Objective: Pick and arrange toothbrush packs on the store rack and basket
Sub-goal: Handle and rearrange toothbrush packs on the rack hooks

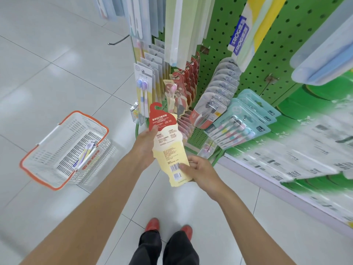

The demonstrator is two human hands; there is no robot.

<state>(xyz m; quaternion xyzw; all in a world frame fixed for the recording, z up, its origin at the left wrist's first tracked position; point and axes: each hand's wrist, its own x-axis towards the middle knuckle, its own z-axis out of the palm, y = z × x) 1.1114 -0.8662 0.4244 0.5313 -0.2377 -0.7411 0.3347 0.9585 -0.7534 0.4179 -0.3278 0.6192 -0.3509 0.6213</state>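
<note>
A red and cream toothbrush pack (pixel 168 142) is held in front of me, its printed back and barcode facing up. My left hand (pixel 146 146) grips its upper left edge, thumb on the red part. My right hand (pixel 198 169) pinches its lower end by the barcode. Just beyond it stands the green pegboard rack (pixel 215 44), hung with rows of toothbrush packs, including matching red packs (pixel 188 77). A white basket with an orange rim (pixel 47 165) sits on the floor to my left and holds a purple and yellow toothbrush pack (pixel 87 153).
Teal multi-brush packs (pixel 246 121) and clear blister packs (pixel 217 92) jut out from the rack on my right. A bare metal hook (pixel 118 41) sticks out at the rack's left. A low shelf of green boxes (pixel 305 150) runs along the right. My feet stand on white tiles (pixel 57 83).
</note>
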